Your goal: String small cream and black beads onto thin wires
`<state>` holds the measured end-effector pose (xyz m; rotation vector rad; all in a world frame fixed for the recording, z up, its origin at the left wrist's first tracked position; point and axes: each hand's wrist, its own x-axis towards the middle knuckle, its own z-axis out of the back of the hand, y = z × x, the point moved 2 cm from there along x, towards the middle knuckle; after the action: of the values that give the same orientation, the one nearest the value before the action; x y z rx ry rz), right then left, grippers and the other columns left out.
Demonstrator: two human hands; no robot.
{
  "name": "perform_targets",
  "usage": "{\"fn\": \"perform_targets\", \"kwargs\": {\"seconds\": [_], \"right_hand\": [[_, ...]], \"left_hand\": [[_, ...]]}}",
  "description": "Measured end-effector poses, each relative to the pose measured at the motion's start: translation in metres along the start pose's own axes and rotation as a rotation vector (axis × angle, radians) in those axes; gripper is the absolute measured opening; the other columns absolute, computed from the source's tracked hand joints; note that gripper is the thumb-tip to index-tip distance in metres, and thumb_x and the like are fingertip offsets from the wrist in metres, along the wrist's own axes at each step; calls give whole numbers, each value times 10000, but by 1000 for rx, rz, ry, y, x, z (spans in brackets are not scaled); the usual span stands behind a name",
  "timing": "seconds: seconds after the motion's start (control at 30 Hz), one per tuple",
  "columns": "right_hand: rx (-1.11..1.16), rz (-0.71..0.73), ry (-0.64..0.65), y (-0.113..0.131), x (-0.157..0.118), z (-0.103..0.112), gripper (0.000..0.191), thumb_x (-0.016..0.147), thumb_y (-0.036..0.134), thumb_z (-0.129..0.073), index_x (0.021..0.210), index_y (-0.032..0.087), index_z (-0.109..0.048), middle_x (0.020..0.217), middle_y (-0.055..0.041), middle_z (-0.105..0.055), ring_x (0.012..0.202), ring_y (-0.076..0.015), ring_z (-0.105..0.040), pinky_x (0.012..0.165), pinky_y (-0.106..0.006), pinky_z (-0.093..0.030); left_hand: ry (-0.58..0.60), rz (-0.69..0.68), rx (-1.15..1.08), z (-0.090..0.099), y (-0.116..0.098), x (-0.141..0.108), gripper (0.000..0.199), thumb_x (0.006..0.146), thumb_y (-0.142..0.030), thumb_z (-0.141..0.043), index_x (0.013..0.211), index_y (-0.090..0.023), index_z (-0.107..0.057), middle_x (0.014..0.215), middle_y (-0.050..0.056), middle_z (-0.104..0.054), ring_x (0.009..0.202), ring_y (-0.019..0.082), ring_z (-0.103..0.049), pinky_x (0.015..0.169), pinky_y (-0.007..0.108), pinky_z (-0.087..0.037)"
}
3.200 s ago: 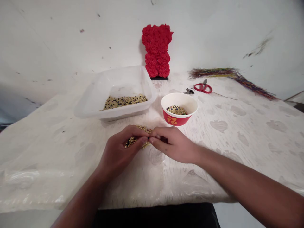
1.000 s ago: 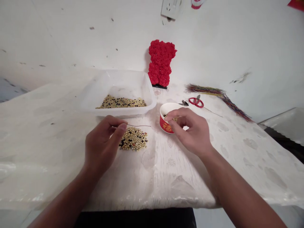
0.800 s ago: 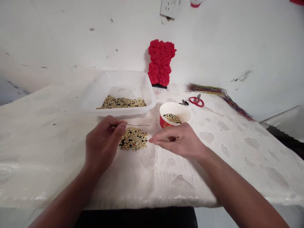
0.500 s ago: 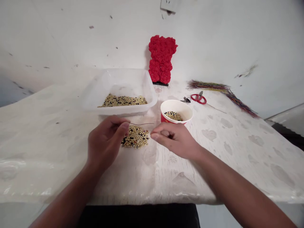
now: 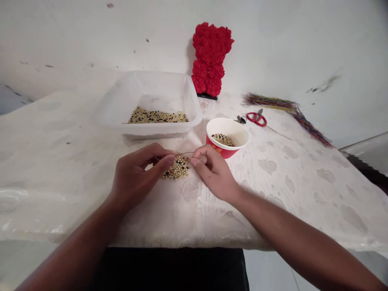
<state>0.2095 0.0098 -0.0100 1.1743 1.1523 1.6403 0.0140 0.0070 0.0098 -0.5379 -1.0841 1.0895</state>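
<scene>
A thin dark wire (image 5: 185, 153) spans the small gap between my two hands. My left hand (image 5: 142, 169) pinches it between thumb and forefinger. The fingers of my right hand (image 5: 214, 169) are closed at the wire's right end; whether a bead is between them is too small to tell. Below the wire, a pile of small cream and dark beads (image 5: 177, 169) lies on the tablecloth, partly hidden by my left hand. Just behind my right hand stands a red and white paper cup (image 5: 226, 152) with more beads (image 5: 222, 140) inside.
A white plastic tub (image 5: 163, 128) holding many beads is behind my left hand. Red rose figure (image 5: 210, 60) stands by the wall. Red-handled scissors (image 5: 256, 119), a small dark metal item (image 5: 241, 119) and a bundle of coloured wires (image 5: 273, 101) lie at the back right.
My right hand has closed its fingers at the wire's free end, which showed bare before. Both hands are nearer each other. The camera view has tilted down a little.
</scene>
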Motion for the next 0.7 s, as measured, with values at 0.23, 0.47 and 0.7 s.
{"fn": "perform_targets", "kwargs": {"seconds": [0.23,0.47,0.7], "right_hand": [[80,-31,60,-5,-3,-7,192,972,383,-548,1078,223,-530,603,93,-381,497,-82,-363,477,-225,-294],[164,-117,46,-3,-1,-5,204,971,380,-487,1028,194,-549,561,90,-474,428,-75,-378,433,-222,-298],[109,-112,105,-7,2,-5,335,973,413,-475,746,178,-550,526,70,-466,402,-70,-388,428,-229,-310]], "left_hand": [[46,46,35,6,-3,2,86,858,-306,-690,831,-240,-737,763,-47,-698,703,103,-623,654,197,-507],[123,32,23,2,-1,2,104,864,-332,-685,857,-236,-726,812,-32,-716,718,117,-641,659,221,-511],[76,-102,60,-8,11,-2,122,890,-295,-640,839,-198,-694,776,-9,-684,709,128,-616,654,250,-495]]}}
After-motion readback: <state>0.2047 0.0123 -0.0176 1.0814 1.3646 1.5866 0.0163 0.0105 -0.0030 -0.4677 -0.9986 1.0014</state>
